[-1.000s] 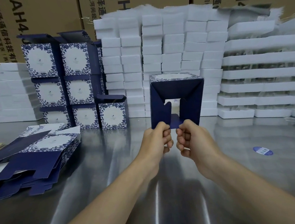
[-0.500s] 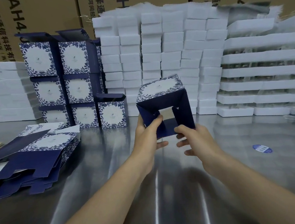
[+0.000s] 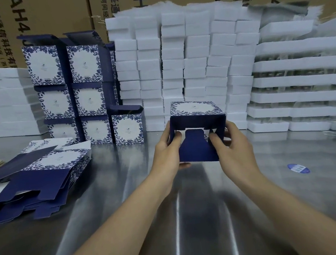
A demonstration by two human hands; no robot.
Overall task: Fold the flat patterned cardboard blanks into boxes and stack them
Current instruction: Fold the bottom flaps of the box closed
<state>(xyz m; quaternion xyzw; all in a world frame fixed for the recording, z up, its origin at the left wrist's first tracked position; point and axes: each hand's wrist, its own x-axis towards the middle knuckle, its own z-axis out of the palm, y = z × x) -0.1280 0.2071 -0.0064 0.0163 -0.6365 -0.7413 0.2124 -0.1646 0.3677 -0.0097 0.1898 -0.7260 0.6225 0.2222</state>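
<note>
Closing the open end of the box (image 3: 197, 109). I hold it in the air over the table (image 3: 191, 216), right in front of me, opening facing me. Left hand (image 3: 166, 154) grips the left wall with the thumb hooked inside the opening. Right hand (image 3: 235, 150) grips the right wall, thumb tucked inside the same way. To do it well, my call: hold the 2 side walls square, push the side flaps in first, then swing the tongue flap (image 3: 195, 147) up and seat it without creasing. Box look: navy inside, top panel white with a blue leaf border, tongue flap navy with a narrowed neck, lying toward me. Flat blanks (image 3: 45, 174) are piled on the table at left. Done boxes (image 3: 88, 97) are stacked behind them, up to 3 high.
</note>
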